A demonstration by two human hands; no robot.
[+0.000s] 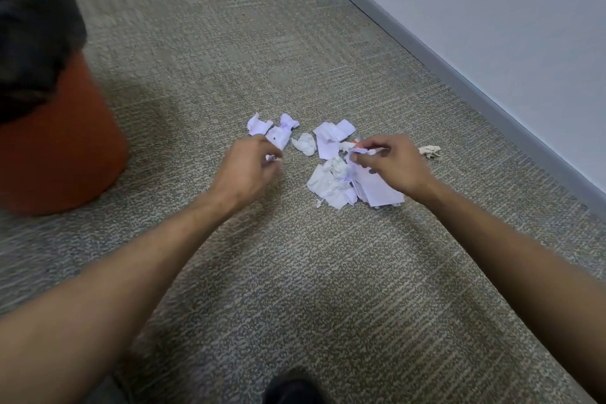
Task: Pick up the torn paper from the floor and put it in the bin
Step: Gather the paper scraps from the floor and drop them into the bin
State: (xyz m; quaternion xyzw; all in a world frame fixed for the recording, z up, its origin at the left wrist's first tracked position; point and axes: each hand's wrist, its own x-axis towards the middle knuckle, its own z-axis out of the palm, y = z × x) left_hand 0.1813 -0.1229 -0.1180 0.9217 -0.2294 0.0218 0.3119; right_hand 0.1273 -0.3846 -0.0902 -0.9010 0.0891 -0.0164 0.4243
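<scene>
On the carpet (295, 272), both hands pinched paper bits: left hand (246, 170), right hand (390, 164). Next, probably carry them to the bin (62, 154) at nine o'clock.

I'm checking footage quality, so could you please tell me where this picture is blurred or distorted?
Head view: the bin at the left edge and both forearms are smeared; the left hand is slightly blurred; the paper is fairly sharp; the wide lens slants the baseboard; soft shadows, no glare.
</scene>
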